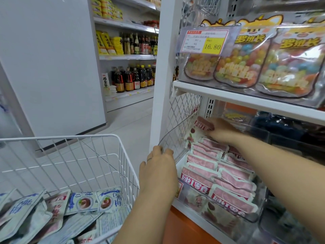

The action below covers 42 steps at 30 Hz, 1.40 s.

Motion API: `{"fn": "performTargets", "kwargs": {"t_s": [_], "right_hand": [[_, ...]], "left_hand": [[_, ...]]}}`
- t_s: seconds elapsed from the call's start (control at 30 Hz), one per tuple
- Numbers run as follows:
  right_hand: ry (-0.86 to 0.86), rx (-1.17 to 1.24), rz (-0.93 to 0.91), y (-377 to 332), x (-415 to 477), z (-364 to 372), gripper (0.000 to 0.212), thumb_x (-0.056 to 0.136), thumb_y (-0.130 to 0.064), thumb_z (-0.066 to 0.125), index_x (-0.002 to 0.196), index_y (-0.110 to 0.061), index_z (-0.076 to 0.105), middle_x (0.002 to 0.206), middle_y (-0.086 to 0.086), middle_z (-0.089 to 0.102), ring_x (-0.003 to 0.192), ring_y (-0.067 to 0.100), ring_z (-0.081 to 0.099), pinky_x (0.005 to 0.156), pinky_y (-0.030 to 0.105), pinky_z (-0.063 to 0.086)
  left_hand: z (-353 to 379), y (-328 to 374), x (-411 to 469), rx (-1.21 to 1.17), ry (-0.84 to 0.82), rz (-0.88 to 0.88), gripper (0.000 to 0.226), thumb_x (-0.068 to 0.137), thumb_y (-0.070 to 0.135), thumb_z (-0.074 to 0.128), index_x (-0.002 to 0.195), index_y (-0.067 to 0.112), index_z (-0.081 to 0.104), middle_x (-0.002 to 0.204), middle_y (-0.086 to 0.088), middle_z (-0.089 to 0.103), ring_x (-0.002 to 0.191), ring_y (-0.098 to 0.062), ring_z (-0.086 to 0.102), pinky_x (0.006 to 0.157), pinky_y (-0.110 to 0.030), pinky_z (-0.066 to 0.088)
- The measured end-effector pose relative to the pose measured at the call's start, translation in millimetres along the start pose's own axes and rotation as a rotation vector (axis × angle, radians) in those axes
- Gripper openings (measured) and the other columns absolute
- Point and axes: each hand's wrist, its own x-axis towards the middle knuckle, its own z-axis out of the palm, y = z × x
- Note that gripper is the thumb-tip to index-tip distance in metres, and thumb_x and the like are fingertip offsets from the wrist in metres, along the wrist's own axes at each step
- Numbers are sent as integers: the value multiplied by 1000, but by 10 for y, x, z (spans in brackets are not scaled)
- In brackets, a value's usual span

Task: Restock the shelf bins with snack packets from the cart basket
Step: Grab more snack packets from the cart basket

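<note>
At eight o'clock sits the white wire cart basket (70,136). In its bottom lie the blue-and-white and pink snack packets (82,201) that we have yet to put away. At six o'clock our left hand (158,171) curls its fingers over the rim of the clear plastic shelf bin (173,136) and holds on to it. The bin fills the four o'clock part of our view. Rows of flat pink packets (207,162) stand in it, packed close. At three o'clock our right hand (223,132) reaches to the back of the bin. Its fingers are curled on the top edge of one pink-and-white snack packet (204,125), which stands up behind the rows.

We think the step now is to seat this packet at the back. To do it well, we should hold the bin steady with the left hand and push the packet straight down until it lines up with the others. The bin looks nearly full, so we should go gently, not squash the rows in front, and let go only once the packet stands by itself.
</note>
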Motion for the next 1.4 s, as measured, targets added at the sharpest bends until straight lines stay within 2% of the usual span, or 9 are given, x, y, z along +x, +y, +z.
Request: {"fn": "performTargets", "kwargs": {"t_s": [0.13, 0.3, 0.43, 0.67, 0.8, 1.03, 1.13, 1.27, 1.4], "right_hand": [[-2, 1, 69, -142, 132, 176, 10, 96, -15, 56, 87, -18, 60, 79, 5, 64, 63, 16, 58, 54, 26, 40], [4, -99, 184, -122, 330, 429, 12, 88, -23, 59, 95, -16, 66, 91, 3, 65, 79, 25, 67, 71, 38, 58], [-87, -271, 144, -102, 286, 447, 21, 88, -29, 63, 75, -14, 56, 81, 1, 59, 77, 20, 60, 64, 30, 48], [-172, -347, 71, -88, 329, 441, 15, 96, -25, 62, 86, -13, 62, 93, 5, 65, 79, 19, 59, 67, 28, 46], [-145, -251, 14, -109, 215, 386, 43, 96, -16, 56, 138, -12, 53, 136, 9, 58, 110, 25, 60, 89, 31, 49], [60, -83, -179, -302, -565, 144, 47, 87, -16, 60, 132, -31, 60, 131, 0, 65, 118, 23, 61, 99, 40, 50], [12, 23, -280, -503, -967, 47, 35, 90, -19, 63, 122, -31, 68, 120, -11, 69, 112, 11, 63, 96, 27, 48], [-12, 163, -479, -996, -1438, 30, 23, 89, -12, 65, 106, -23, 74, 96, -14, 71, 89, 2, 63, 74, 9, 40], [-204, 233, -681, -1586, -1807, 251, 20, 92, -18, 65, 110, -21, 73, 100, -10, 73, 90, 0, 63, 76, 6, 42]], "left_hand": [[-6, 2, 1, -6, 3, 1, 59, 92, 15, 64, 145, 27, 39, 152, 0, 28, 134, -23, 43, 106, -39, 40], [-38, 8, -12, 22, -32, 15, 65, 89, 25, 70, 146, 25, 38, 153, -1, 28, 135, -23, 41, 107, -38, 38], [-49, 14, -19, 32, -42, 15, 67, 89, 28, 70, 147, 24, 37, 153, -1, 27, 136, -23, 40, 107, -38, 38], [-14, 9, -7, 46, -46, 8, 67, 88, 30, 71, 146, 24, 38, 153, -1, 27, 136, -24, 40, 109, -38, 38], [7, -3, 1, 55, -35, 12, 66, 89, 24, 70, 146, 25, 38, 152, -1, 28, 136, -24, 41, 108, -39, 38], [-246, 69, -112, 167, 1, 77, 59, 91, 15, 63, 144, 26, 38, 146, 0, 37, 119, -27, 56, 99, -38, 42], [-533, -7, -284, 192, 109, 87, 53, 95, 15, 55, 143, 32, 39, 138, 4, 46, 112, -27, 61, 89, -35, 45], [-942, -409, -657, 215, 129, 21, 46, 100, 33, 50, 144, 39, 36, 142, 10, 46, 122, -19, 56, 91, -34, 44], [-1317, -1019, -1144, 266, 64, -149, 46, 100, 36, 51, 143, 39, 37, 144, 13, 46, 122, -13, 56, 94, -33, 46]]}}
